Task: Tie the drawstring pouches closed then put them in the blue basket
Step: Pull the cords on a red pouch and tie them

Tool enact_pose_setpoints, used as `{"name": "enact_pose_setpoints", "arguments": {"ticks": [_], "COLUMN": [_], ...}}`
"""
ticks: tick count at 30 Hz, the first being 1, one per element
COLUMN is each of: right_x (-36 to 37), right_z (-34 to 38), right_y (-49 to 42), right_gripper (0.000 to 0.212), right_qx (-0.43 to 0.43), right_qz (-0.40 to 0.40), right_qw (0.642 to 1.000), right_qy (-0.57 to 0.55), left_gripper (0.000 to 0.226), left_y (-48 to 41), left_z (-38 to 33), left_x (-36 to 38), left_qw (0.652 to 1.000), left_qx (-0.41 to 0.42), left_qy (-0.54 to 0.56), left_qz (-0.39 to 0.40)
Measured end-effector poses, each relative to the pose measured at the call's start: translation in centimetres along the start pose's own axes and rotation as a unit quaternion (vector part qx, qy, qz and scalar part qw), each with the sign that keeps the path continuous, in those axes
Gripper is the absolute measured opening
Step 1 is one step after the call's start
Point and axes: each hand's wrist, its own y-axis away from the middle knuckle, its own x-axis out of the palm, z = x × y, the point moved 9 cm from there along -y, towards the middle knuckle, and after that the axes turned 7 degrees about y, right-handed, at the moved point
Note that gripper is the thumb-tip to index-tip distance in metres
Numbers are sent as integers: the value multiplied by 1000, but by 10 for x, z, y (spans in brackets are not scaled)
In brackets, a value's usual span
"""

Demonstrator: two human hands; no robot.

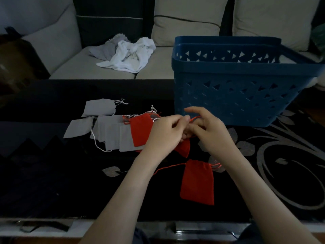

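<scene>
Mid-knot, I reckon: left hand (165, 131) and right hand (210, 132) both pinch the thin red drawstring (195, 118), small red fabric pouch (183, 149) hanging below them, just in front of the blue perforated plastic basket (237, 95), so a short drop after.

Pouches (197, 182): matt cloth, red and grey. Basket (233, 95): blue plastic, perforated. Counter (52, 173): glossy black. Towel (130, 53): white cloth
</scene>
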Motion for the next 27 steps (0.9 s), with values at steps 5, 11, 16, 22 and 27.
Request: {"name": "enact_pose_setpoints", "arguments": {"ticks": [5,11,16,22,27], "right_x": [8,7,-2,2,10], "right_z": [-5,-13,-15,-14,-13], "right_y": [-1,-1,-3,-1,1], "right_gripper": [49,32,26,25,25], "right_qx": [32,71,79,79,88], "right_qz": [40,84,48,52,66], "right_qw": [993,974,964,976,976], "right_qy": [-105,-196,-250,-195,-187], "left_gripper": [33,26,16,14,6], "left_y": [-2,-6,-4,-10,-4], "left_z": [1,8,11,20,3], "left_x": [-10,-5,-10,-21,-19], "left_qw": [998,934,969,999,963], "left_qx": [6,-76,-69,-13,123], "left_qy": [45,349,236,33,-215], "left_qz": [-52,24,39,-30,-105]}}
